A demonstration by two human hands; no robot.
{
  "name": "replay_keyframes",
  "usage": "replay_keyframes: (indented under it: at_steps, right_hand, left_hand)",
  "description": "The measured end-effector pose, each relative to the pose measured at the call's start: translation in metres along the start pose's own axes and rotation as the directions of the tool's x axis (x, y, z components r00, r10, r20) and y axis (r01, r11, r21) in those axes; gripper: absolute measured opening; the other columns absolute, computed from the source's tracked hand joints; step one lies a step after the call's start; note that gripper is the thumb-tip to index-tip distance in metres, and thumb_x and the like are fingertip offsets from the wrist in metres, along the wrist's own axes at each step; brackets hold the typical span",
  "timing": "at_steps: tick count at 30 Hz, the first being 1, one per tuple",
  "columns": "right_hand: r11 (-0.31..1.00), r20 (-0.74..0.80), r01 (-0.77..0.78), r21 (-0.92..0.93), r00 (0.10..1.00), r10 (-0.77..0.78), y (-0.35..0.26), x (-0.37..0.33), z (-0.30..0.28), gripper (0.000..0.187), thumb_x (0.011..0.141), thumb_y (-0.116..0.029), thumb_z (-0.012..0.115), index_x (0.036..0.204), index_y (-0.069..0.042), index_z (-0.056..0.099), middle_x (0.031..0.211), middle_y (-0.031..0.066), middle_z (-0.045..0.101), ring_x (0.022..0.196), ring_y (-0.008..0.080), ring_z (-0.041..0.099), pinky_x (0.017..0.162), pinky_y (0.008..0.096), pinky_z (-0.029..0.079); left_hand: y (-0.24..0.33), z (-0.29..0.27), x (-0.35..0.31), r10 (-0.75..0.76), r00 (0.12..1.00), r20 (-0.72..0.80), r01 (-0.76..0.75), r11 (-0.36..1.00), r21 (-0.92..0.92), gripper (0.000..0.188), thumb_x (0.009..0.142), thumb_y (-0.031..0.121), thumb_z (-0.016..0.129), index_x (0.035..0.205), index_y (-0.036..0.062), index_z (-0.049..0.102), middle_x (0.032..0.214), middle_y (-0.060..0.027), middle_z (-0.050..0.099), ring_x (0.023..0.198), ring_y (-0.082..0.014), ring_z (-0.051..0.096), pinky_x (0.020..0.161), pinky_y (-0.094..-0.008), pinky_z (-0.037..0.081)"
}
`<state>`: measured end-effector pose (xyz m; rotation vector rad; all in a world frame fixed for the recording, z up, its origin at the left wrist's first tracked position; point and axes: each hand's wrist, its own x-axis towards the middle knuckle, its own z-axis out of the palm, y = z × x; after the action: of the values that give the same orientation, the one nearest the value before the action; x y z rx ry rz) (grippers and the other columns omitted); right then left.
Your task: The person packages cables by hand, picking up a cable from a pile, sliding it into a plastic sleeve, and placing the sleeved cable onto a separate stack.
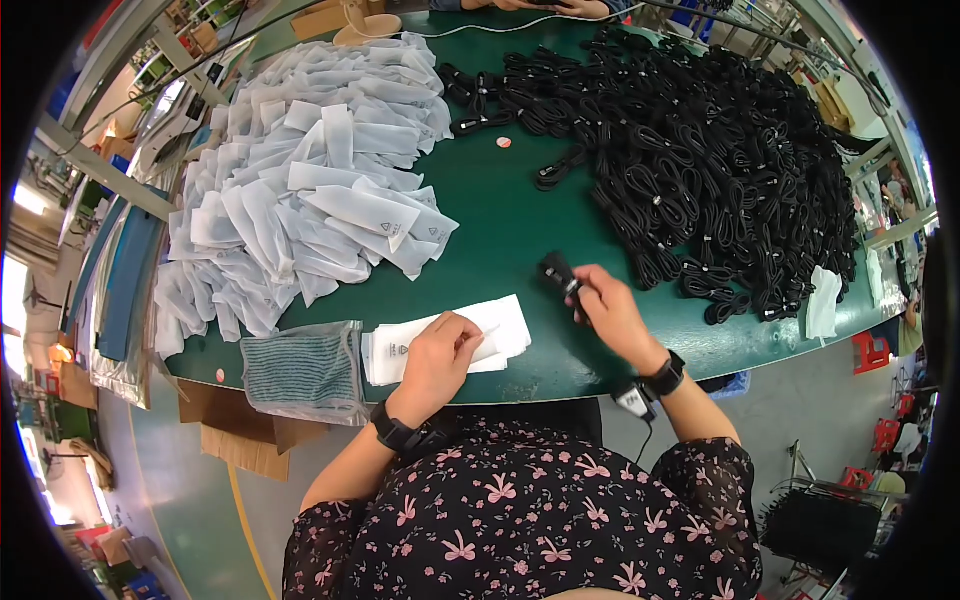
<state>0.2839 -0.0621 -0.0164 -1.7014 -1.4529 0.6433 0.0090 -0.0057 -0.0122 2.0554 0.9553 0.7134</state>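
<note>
Closest to you, at ten o'clock, a clear bag holding a striped knit item (303,372) lies at the edge of the green table (500,230). Just beside it, at eleven, your left hand (432,358) rests over a stack of white sleeves (513,325), its thumb and fingertips drawn close together; whether they pinch the top sleeve, I cannot tell. At one o'clock, your right hand (612,312) pinches a coiled black cable (557,272) above the table. Farther off, filled pale sleeves (310,180) heap up at eleven, and black cable bundles (720,170) pile up at one.
</note>
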Motion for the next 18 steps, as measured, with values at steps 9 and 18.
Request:
replay_keyframes:
  at_steps: [9, 18]
  right_hand:
    - [0.93, 0.26, 0.366, 0.009, 0.898, -0.356, -0.049, -0.036, 0.011, 0.026, 0.09, -0.01, 0.065, 0.115, -0.003, 0.065, 0.09, 0.0109, 0.063, 0.069, 0.0244, 0.062, 0.061, 0.0328, 0.049]
    - [0.944, 0.424, -0.213, 0.253, 0.901, 0.089, -0.044, -0.024, 0.024, 0.019, 0.089, -0.012, 0.068, 0.107, -0.006, 0.068, 0.084, 0.0088, 0.056, 0.07, 0.0242, 0.059, 0.063, 0.0339, 0.049]
  left_hand:
    - [-0.002, -0.004, -0.003, -0.136, 0.991, 0.009, 0.134, 0.969, -0.206, 0.008, 0.085, -0.002, 0.068, 0.089, -0.0017, 0.061, 0.084, -0.0075, 0.061, 0.072, -0.0161, 0.057, 0.068, -0.026, 0.048]
    - [0.008, -0.005, 0.005, 0.379, 0.925, 0.006, -0.379, 0.925, 0.037, 0.01, 0.082, -0.004, 0.068, 0.088, 0.0004, 0.061, 0.092, -0.0067, 0.061, 0.079, -0.0152, 0.055, 0.068, -0.028, 0.046]
